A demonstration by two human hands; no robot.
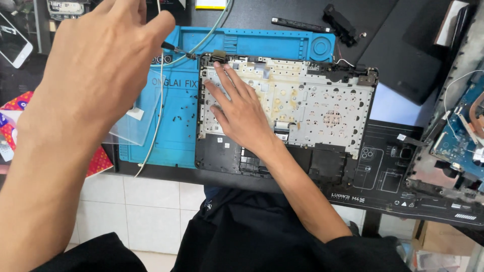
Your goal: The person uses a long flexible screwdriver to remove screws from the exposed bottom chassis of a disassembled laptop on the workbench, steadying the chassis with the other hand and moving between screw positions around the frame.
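Observation:
An opened laptop case (322, 161) lies upside down on the table, its silver keyboard backplate (312, 100) facing up. My right hand (239, 111) rests flat on the left part of that plate, fingers spread toward the top left corner, holding nothing. My left hand (96, 65) is raised close to the camera at the upper left. It holds a thin dark tool (179, 49), likely a small screwdriver, between thumb and fingers. The tool's tip points at the case's top left corner, near a brass-coloured hinge part (218, 54).
A blue silicone work mat (176, 136) with several tiny screws lies under the case's left side. A white cable (160, 100) and a clear plastic piece (133, 126) lie on it. A circuit board (456, 136) sits at right, black parts (343, 22) at the back, a phone (12, 43) far left.

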